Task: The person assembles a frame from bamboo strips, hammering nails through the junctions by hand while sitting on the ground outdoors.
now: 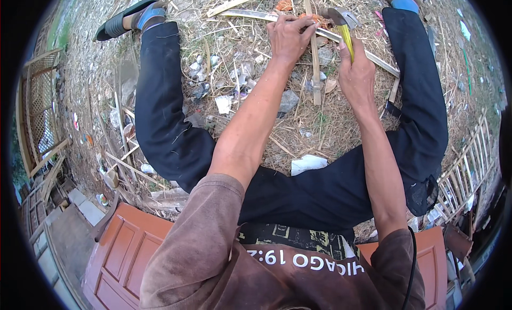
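My right hand [357, 70] grips a claw hammer by its yellow handle [346, 42]. The metal hammer head [341, 15] is raised just right of where two wooden strips cross. One long pale wooden strip [381, 63] runs slantwise under my hands, and a second strip [316, 70] lies across it, pointing toward me. Over the crossing, my left hand [289, 39] has its fingers pinched together. Whatever sits between those fingertips is too small to make out. Crumpled orange material [304, 18] lies beside the crossing.
Another wooden strip [242, 2] lies at the far side. Stones, straw and a white scrap [309, 164] litter the ground between my spread legs. Behind me is a reddish-brown panelled board [125, 256]. A slatted wooden frame [469, 166] stands at right, a lattice panel [42, 107] at left.
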The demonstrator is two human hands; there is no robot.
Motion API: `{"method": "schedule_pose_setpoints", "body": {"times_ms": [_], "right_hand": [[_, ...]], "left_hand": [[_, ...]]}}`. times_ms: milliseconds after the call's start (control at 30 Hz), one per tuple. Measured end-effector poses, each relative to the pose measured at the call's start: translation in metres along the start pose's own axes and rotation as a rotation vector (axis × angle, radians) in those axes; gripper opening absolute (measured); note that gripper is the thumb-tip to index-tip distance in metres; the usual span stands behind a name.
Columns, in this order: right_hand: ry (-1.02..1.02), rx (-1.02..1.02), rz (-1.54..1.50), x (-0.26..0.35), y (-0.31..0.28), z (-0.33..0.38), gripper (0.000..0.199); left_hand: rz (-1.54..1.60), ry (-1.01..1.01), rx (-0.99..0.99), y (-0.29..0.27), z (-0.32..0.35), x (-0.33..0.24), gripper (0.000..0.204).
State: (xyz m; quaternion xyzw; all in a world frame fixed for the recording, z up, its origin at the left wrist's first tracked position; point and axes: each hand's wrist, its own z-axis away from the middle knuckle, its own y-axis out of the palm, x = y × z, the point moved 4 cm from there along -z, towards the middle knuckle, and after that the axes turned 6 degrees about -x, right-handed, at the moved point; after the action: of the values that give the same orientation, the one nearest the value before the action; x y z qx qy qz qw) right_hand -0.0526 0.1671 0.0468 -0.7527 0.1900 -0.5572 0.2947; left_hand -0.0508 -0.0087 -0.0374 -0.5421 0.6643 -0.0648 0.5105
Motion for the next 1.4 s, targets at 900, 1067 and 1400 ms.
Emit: {"method": "schedule_pose_setpoints", "body": {"times_ms": [900,1067,1400], "right_hand": [[0.305,0.299,-0.184,-0.025,-0.021,0.023,0.038],[0.131,0.221,-0.081,0.0,-0.025,0.022,0.033],[-0.122,0.036,-0.055,0.018,-0.028,0.015,0.032]], "left_hand": [[-0.231,-0.001,0.588,-0.012,-0.014,0.018,0.099],[-0.292,-0.038,0.654,-0.016,-0.02,0.014,0.104],[-0.32,0.026,0.609,-0.011,-0.017,0.021,0.108]]}}
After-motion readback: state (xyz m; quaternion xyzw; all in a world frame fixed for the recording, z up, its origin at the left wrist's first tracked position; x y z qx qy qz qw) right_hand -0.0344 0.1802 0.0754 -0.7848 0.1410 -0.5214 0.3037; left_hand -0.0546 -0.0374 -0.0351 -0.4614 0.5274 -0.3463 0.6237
